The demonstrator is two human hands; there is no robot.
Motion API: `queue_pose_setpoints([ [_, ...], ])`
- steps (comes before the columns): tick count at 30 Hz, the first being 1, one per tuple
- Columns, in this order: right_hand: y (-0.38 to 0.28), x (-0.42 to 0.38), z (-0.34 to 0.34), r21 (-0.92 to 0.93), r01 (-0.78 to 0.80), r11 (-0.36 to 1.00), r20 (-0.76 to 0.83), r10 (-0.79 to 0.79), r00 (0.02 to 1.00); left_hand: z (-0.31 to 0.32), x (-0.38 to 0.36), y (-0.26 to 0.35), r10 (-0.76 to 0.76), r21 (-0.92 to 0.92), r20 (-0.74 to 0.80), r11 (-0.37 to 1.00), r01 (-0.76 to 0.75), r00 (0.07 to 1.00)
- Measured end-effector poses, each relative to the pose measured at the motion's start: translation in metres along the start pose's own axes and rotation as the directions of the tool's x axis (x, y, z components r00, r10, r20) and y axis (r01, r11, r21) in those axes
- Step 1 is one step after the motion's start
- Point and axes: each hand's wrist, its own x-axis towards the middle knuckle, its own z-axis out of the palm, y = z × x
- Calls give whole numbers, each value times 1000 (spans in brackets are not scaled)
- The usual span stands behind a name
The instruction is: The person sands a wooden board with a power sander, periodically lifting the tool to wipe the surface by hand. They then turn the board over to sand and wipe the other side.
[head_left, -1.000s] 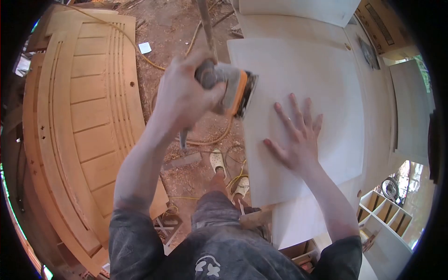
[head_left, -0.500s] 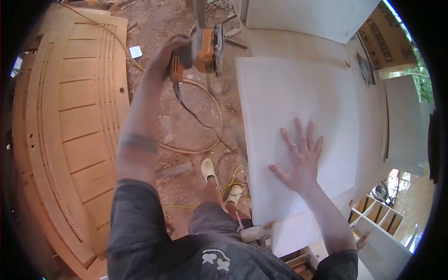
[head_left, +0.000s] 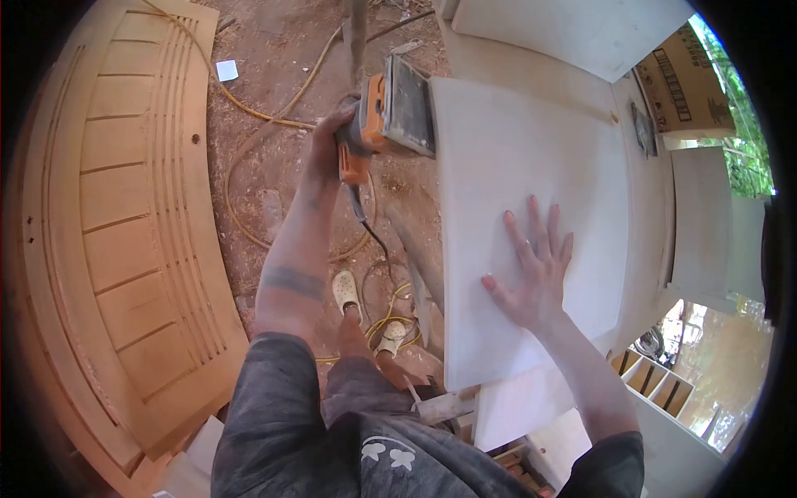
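Sander (head_left: 390, 116) in the left hand (head_left: 328, 153), seen from the head camera: the fingers wrap tight round its grey and orange body, and the tool is tipped up so its dusty pad faces the camera, hanging in the air just off the far left corner of the white panel (head_left: 531, 183). The right hand (head_left: 535, 270) lies flat on the panel near its middle, fingers spread wide, holding nothing. The panel rests on a pale bench (head_left: 643, 249), overhanging its near edge.

To do this step well, I would judge that the pad should come down flat onto the board, not on an edge, while the spread palm pins the panel. The cord (head_left: 365, 220) trails down toward the feet, so it wants keeping clear of the pad and the shoes.

What grit sits on the pad is too blurred to tell. The bench's legs are hidden beneath the panel. A wooden door (head_left: 124, 216) lies on the dirt floor at left, its outer side cut off by the lens rim.
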Motion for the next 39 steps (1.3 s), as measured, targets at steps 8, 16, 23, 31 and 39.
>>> queue_pose_setpoints([
  [8, 0, -3, 8, -50, -3, 999, -80, -1, 997, 22, -104, -46, -17, -46, -67, 999, 14, 998],
  [16, 4, -8, 22, -108, -13, 994, -176, -6, 984, 54, -209, -75, -76, -34, -126, 997, 72, 989],
  [23, 6, -9, 30, -111, -20, 994, -251, -9, 968, 79, -287, -99, -129, -53, -210, 991, 121, 969],
  [31, 4, -11, 28, -112, -20, 993, -292, -13, 956, 100, -342, -98, -177, -9, -283, 983, 182, 942],
  [39, -29, -70, 22, 143, 789, 598, -44, -792, 608, 127, -428, -57, -98, 12, -477, 993, 118, 873],
])
